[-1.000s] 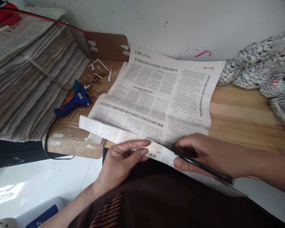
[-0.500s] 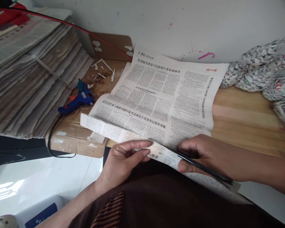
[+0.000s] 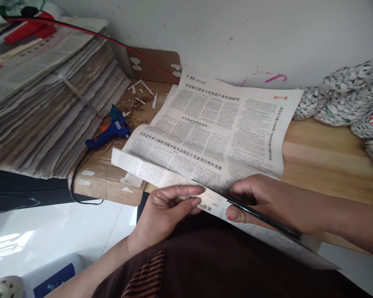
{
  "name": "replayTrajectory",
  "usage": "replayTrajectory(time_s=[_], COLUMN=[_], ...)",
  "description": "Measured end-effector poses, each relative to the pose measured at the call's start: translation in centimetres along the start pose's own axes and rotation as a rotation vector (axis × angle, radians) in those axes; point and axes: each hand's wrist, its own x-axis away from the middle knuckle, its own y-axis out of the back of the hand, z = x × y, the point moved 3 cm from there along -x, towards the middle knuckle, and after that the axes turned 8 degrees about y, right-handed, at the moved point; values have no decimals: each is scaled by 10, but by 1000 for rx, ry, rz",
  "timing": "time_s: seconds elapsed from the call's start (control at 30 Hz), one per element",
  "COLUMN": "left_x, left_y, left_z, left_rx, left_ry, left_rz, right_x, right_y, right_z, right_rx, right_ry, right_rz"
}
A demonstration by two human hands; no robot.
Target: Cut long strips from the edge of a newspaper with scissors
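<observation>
A large newspaper sheet [image 3: 202,120] lies over the wooden table, its near edge folded up into a narrow strip that hangs past the table edge. My left hand [image 3: 170,211] pinches this strip between thumb and fingers, near the middle of the fold. Just to the right, my right hand [image 3: 267,203] is closed around a slim black-handled knife [image 3: 264,217], which lies along the crease. Its thumb rests on the strip's outer side. The knife's blade is mostly hidden in the fold.
A tall bound stack of newspapers [image 3: 71,91] stands at left. Beside it, a blue glue gun [image 3: 108,134] lies on cardboard [image 3: 102,182] near paper scraps [image 3: 146,89]. Braided paper pieces [image 3: 338,99] sit at the right against the wall. A white container [image 3: 52,269] stands below left.
My right hand and the knife have slid a little left along the crease, closer to my left hand. My left hand keeps its pinch. The whole view has shifted slightly.
</observation>
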Motion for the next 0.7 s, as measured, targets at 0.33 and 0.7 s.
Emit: replayTrajectory(time_s=[0.33, 0.7], left_x=[-4, -5], left_y=[12, 23], left_z=[2, 0], left_rx=[-9, -9], left_ry=[-88, -129], left_rz=[-9, -87], right_x=[-1, -4], right_y=[0, 4], right_z=[-14, -1], right_rx=[-58, 48], right_ry=[12, -31], right_rz=[-20, -24])
